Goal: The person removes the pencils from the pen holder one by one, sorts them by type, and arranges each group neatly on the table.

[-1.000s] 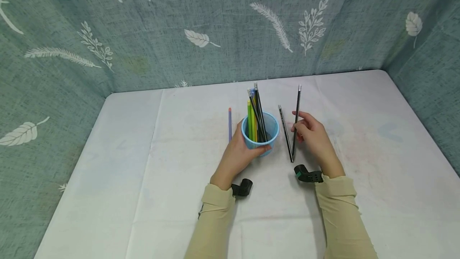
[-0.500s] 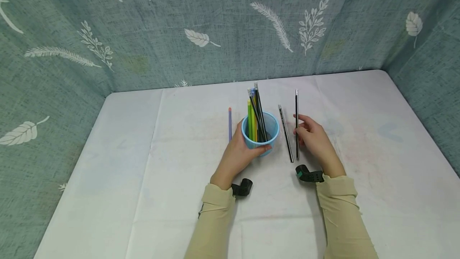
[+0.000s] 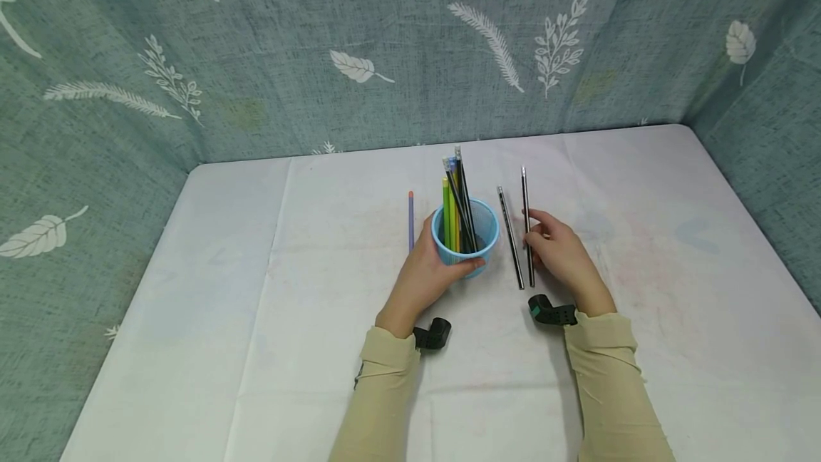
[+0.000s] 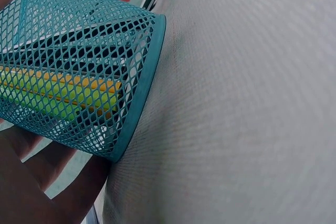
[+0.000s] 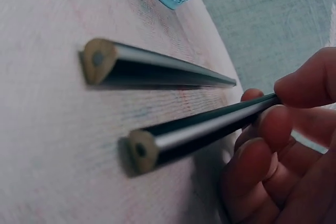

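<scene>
My left hand (image 3: 428,273) grips a light blue mesh cup (image 3: 490,227) that stands on the table. Several pencils lean inside the cup, among them black pencils (image 3: 463,194) and a green pencil (image 3: 445,209); yellow ones show through the mesh in the left wrist view. To the right of the cup, my right hand (image 3: 564,252) pinches a black pencil (image 5: 210,129) between thumb and fingers. Its unsharpened near end is at or just above the cloth. Beside it, between the cup and that hand, lies another black pencil (image 5: 163,69).
A purple pencil (image 3: 411,223) with an orange end lies left of the cup, partly behind my left hand. White cloth (image 3: 321,305) covers the table. A green leaf-patterned curtain (image 3: 410,55) hangs behind and at the sides.
My right hand has drawn the pinched pencil slightly toward me and lowered it. The pencil has swung nearly parallel to the one lying beside it. My left hand and the cup stay put.
</scene>
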The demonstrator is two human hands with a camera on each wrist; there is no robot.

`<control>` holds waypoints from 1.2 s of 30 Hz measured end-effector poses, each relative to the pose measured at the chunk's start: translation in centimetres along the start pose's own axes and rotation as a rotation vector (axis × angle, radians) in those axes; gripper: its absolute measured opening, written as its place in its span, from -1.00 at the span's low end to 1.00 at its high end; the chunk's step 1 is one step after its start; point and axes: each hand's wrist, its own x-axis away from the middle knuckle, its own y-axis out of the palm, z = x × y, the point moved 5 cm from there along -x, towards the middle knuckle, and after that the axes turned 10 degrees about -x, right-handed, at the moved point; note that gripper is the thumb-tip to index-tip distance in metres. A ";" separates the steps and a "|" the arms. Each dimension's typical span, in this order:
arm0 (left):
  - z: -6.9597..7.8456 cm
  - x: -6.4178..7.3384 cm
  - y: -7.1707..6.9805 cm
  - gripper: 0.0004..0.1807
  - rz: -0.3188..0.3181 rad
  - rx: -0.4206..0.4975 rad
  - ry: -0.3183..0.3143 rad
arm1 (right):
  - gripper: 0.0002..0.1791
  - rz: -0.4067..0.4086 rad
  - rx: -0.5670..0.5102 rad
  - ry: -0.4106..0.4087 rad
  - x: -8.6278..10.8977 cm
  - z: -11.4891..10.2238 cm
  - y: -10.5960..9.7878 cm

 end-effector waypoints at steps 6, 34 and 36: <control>0.0 0.0 0.1 0.09 0.003 -0.002 0.005 | -0.41 0.006 0.060 0.008 -0.1 0.1 0.1; -0.2 -0.1 0.1 0.08 0.012 -0.015 0.011 | -0.44 0.084 0.310 -0.061 -0.3 -0.4 0.3; -0.1 0.0 0.1 0.08 0.011 -0.016 0.009 | -0.45 0.090 0.319 -0.071 -0.2 -0.5 0.3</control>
